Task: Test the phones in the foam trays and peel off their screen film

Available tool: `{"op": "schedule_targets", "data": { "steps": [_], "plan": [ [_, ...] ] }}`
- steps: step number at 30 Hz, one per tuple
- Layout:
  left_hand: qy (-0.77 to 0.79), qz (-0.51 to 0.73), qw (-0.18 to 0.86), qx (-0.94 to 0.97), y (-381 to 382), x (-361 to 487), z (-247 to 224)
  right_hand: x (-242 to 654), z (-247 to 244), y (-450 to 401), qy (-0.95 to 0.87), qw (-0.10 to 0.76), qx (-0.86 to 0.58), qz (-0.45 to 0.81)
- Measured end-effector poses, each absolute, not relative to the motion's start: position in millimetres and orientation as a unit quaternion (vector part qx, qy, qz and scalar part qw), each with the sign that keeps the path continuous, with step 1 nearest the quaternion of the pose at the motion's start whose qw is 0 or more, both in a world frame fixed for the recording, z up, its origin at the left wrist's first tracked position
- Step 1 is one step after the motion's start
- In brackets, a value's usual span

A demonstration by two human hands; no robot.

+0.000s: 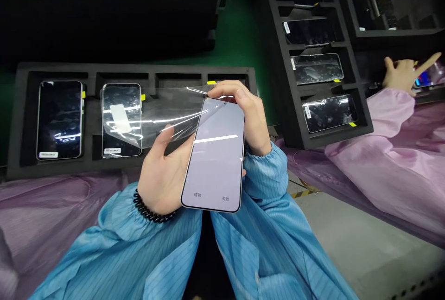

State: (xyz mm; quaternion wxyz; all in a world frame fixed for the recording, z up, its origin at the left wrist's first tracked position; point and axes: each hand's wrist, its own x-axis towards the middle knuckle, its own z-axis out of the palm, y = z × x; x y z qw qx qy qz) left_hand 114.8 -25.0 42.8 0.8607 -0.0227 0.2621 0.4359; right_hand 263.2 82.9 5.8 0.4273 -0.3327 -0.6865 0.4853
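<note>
A smartphone (217,161) with a lit, pale screen lies tilted in my left hand (160,175). Its palm supports the phone from below, a fingertip shows at the right edge, and the thumb stands up away from it. My right hand (253,117) curls over the phone's top right edge, its fingertips at the top corner on a see-through film (163,114). That film stretches left from the phone's upper part, over a tray compartment. Two dark Chinese labels show at the bottom of the screen. Part of my right thumb's contact is hard to make out.
Behind my hands is a black foam tray (86,170) holding a dark phone (60,119) and another phone (121,144) under the film. A second foam tray (306,140) with several phones stands right. Beyond it, a co-worker's hand (399,75) in a pink sleeve points rightward.
</note>
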Motion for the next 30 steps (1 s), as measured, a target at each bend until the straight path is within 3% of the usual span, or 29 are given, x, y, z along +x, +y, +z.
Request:
{"op": "schedule_targets", "data": {
  "steps": [7, 13, 18, 26, 28, 30],
  "plan": [
    [0.274, 0.426, 0.862, -0.012, -22.9, 114.6, 31.7, 264.8, 4.1, 87.5, -0.63, 0.469, -0.329, 0.525],
    [0.421, 0.472, 0.774, 0.045, -27.8, 92.1, 23.7, 287.3, 10.1, 70.0, -0.606, 0.55, -0.375, 0.436],
    [0.507, 0.567, 0.638, 0.122, -26.3, 66.5, 21.4, 319.1, -1.2, 40.2, -0.62, 0.519, -0.427, 0.406],
    [0.522, 0.602, 0.569, 0.204, 5.6, 88.6, -15.1, 332.6, -7.4, 17.7, -0.69, 0.415, -0.457, 0.378],
    [0.563, 0.594, 0.504, 0.277, 2.3, 92.7, -18.4, 330.2, -8.6, 17.0, -0.717, 0.397, -0.443, 0.364],
    [0.613, 0.581, 0.37, 0.388, -12.3, 85.9, -20.7, 328.7, -12.0, 15.6, -0.754, 0.375, -0.422, 0.335]
  ]
}}
